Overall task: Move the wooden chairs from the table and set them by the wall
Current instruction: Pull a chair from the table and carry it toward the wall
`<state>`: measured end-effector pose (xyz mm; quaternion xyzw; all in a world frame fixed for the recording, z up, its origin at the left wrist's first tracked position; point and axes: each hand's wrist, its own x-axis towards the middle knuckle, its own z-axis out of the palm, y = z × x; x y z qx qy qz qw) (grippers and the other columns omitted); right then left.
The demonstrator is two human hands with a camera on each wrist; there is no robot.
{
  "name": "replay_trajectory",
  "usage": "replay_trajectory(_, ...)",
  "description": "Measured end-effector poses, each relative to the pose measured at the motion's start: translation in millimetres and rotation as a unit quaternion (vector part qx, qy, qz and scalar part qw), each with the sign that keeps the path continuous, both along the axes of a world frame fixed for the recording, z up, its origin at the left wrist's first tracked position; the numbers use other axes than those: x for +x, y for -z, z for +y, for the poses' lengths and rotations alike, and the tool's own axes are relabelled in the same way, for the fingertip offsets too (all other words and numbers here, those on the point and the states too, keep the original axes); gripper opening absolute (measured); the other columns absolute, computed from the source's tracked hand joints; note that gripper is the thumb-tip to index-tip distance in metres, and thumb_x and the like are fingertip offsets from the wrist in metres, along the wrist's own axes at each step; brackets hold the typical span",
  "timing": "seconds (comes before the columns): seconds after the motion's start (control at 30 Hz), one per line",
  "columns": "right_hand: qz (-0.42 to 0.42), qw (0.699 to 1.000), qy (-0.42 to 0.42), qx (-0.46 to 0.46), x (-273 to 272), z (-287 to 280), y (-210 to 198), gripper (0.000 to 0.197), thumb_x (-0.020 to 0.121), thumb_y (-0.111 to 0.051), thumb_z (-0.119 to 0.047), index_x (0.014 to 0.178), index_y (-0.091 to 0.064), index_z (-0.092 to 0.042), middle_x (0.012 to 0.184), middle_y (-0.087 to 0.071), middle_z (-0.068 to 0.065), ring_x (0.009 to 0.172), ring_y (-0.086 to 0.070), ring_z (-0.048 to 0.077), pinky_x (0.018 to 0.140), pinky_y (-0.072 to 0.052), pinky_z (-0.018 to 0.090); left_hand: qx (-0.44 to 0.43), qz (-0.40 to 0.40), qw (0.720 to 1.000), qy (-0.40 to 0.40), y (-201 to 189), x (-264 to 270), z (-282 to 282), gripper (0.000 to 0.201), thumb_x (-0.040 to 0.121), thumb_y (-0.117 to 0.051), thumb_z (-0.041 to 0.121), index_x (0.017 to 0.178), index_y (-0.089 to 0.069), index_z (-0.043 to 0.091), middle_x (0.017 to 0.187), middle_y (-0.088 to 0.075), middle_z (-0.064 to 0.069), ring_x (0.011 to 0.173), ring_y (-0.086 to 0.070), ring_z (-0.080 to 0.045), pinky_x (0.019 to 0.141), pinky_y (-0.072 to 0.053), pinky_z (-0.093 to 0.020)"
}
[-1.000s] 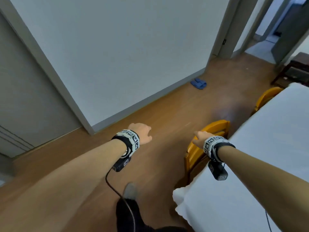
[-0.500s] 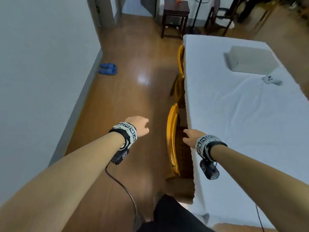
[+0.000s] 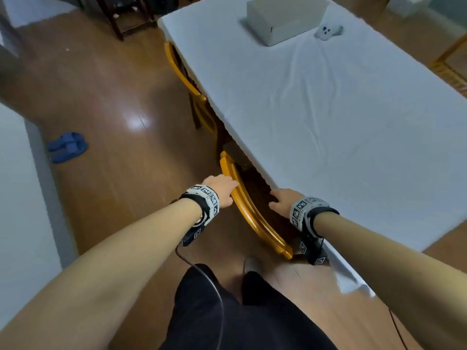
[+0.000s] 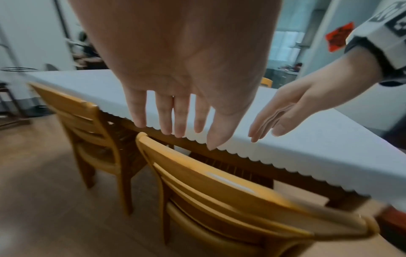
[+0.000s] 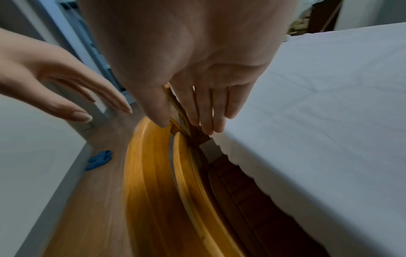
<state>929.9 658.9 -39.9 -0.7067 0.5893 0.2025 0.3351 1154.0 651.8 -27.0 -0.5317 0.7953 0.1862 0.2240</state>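
Observation:
Two yellow wooden chairs stand tucked against the left side of a white-clothed table (image 3: 328,122). The near chair (image 3: 249,205) is right in front of me, and the far chair (image 3: 182,72) stands further along. My left hand (image 3: 222,185) is open, fingers straight, just over the near chair's top rail (image 4: 219,180) on its floor side; contact with the rail does not show. My right hand (image 3: 281,200) is open too, hovering between that backrest (image 5: 149,173) and the table edge (image 5: 241,156). Neither hand holds anything.
A white wall with a grey skirting (image 3: 15,198) runs along the left, with wood floor between it and the chairs. Blue slippers (image 3: 67,146) lie by the wall. A pale box (image 3: 285,16) and a small white device (image 3: 328,31) sit on the table. A dark stand (image 3: 126,18) is beyond.
The view has swung from the wall to the table. Both hands have come in over the near chair's backrest, and the left hand's fingers have straightened.

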Motion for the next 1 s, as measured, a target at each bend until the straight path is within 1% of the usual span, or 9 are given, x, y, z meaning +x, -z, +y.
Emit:
replay_trajectory(0.2, -0.003, 0.996, 0.082, 0.032, 28, 43, 27, 0.062, 0.102, -0.028, -0.057, 0.138, -0.053, -0.013, 0.136, -0.057, 0.008, 0.122, -0.057, 0.027, 0.103, -0.044, 0.044, 0.024, -0.041, 0.978, 0.201, 48, 12, -33, 0.063, 0.090, -0.061, 0.026, 0.149, -0.040, 0.020, 0.152, -0.039, -0.005, 0.141, -0.033, -0.024, 0.113, -0.029, -0.040)
replay_trajectory(0.27, -0.021, 0.987, 0.150, 0.044, 46, 66, 42, 0.068, 0.099, -0.026, -0.065, 0.135, -0.054, -0.015, 0.127, -0.061, 0.008, 0.110, -0.060, 0.026, 0.097, -0.047, 0.043, -0.001, -0.040, 0.967, 0.254, 66, 16, -41, 0.067, 0.089, -0.064, 0.028, 0.150, -0.039, 0.020, 0.154, -0.038, -0.005, 0.145, -0.027, -0.026, 0.117, -0.024, -0.042)
replay_trajectory(0.37, -0.021, 0.962, 0.274, -0.005, 78, 100, 62, 0.070, 0.093, -0.040, -0.069, 0.138, -0.046, -0.016, 0.125, -0.059, 0.007, 0.105, -0.060, 0.025, 0.093, -0.050, 0.043, -0.035, -0.014, 0.947, 0.319, 85, 21, -48, 0.065, 0.089, -0.065, 0.030, 0.148, -0.041, 0.020, 0.149, -0.045, -0.005, 0.141, -0.034, -0.026, 0.118, -0.024, -0.042)
replay_trajectory(0.43, 0.010, 0.944, 0.326, -0.049, 96, 111, 72, 0.071, 0.090, -0.056, -0.059, 0.144, -0.041, -0.015, 0.133, -0.057, 0.008, 0.116, -0.058, 0.027, 0.098, -0.049, 0.041, -0.045, 0.013, 0.935, 0.351, 93, 23, -55, 0.055, 0.089, -0.065, 0.027, 0.141, -0.049, 0.020, 0.136, -0.056, -0.004, 0.128, -0.048, -0.024, 0.112, -0.032, -0.039)
replay_trajectory(0.5, 0.041, 0.933, 0.350, -0.066, 104, 108, 79, 0.060, 0.087, -0.063, -0.051, 0.135, -0.048, -0.018, 0.125, -0.060, 0.005, 0.110, -0.060, 0.025, 0.090, -0.052, 0.039, -0.038, 0.025, 0.934, 0.355, 99, 23, -64, 0.043, 0.089, -0.065, 0.024, 0.131, -0.056, 0.021, 0.120, -0.062, -0.002, 0.112, -0.057, -0.024, 0.100, -0.042, -0.037)
replay_trajectory(0.57, 0.057, 0.930, 0.358, -0.063, 106, 104, 86, 0.048, 0.086, -0.063, -0.045, 0.125, -0.052, -0.022, 0.116, -0.062, 0.002, 0.100, -0.062, 0.024, 0.079, -0.054, 0.037, -0.025, 0.020, 0.934, 0.356, 106, 21, -69, 0.032, 0.089, -0.064, 0.024, 0.121, -0.061, 0.024, 0.107, -0.066, -0.001, 0.099, -0.060, -0.023, 0.090, -0.048, -0.036)
replay_trajectory(0.7, 0.091, 0.932, 0.346, -0.063, 99, 100, 102, 0.032, 0.087, -0.060, -0.039, 0.117, -0.056, -0.028, 0.106, -0.064, -0.003, 0.093, -0.063, 0.023, 0.075, -0.055, 0.039, -0.040, -0.007, 0.932, 0.361, 120, 9, -72, 0.015, 0.090, -0.061, 0.024, 0.104, -0.065, 0.023, 0.087, -0.065, 0.001, 0.081, -0.063, -0.021, 0.072, -0.048, -0.034)
replay_trajectory(0.87, 0.097, 0.926, 0.356, -0.080, 98, 94, 114, 0.016, 0.090, -0.058, -0.032, 0.106, -0.061, -0.032, 0.090, -0.065, -0.004, 0.078, -0.061, 0.021, 0.061, -0.046, 0.032, -0.069, 0.005, 0.933, 0.353, 129, 8, -68, 0.015, 0.088, -0.061, 0.022, 0.099, -0.069, 0.024, 0.079, -0.063, 0.001, 0.075, -0.061, -0.022, 0.062, -0.044, -0.033)
replay_trajectory(1.0, 0.080, 0.928, 0.354, -0.086, 99, 100, 117, 0.016, 0.095, -0.058, -0.035, 0.109, -0.064, -0.033, 0.089, -0.066, -0.006, 0.080, -0.062, 0.021, 0.059, -0.040, 0.030, -0.074, 0.006, 0.939, 0.335, 129, 16, -60, 0.021, 0.086, -0.060, 0.020, 0.104, -0.071, 0.025, 0.080, -0.065, 0.001, 0.075, -0.062, -0.023, 0.062, -0.042, -0.032)
